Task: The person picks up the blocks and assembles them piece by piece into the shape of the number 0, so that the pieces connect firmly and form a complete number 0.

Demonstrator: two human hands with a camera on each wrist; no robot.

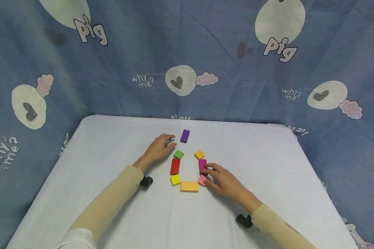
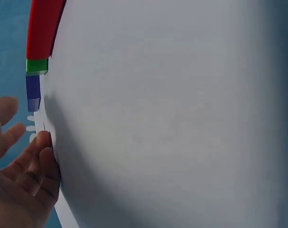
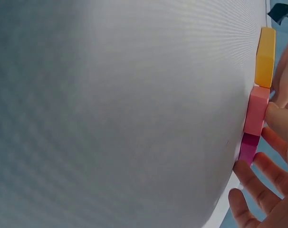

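My left hand [image 1: 159, 148] hovers at the far left of a ring of coloured blocks, fingers loosely spread and nothing held. Nearest it are a purple block [image 1: 185, 136] and a green block [image 1: 179, 154]. A red block [image 1: 175, 166] adjoins the green one. At the ring's right side, my right hand [image 1: 222, 181] has its fingertips at the magenta block [image 1: 202, 166] and its thumb by the pink block [image 3: 257, 110]. Its fingers are extended and partly cover both blocks in the head view.
A small yellow block [image 1: 175, 180] and a longer yellow-orange block [image 1: 189, 187] form the near part of the ring. A small orange-yellow block [image 1: 199, 154] sits beyond the magenta one. The white tabletop [image 1: 112, 145] ends at a blue patterned curtain [image 1: 121, 48].
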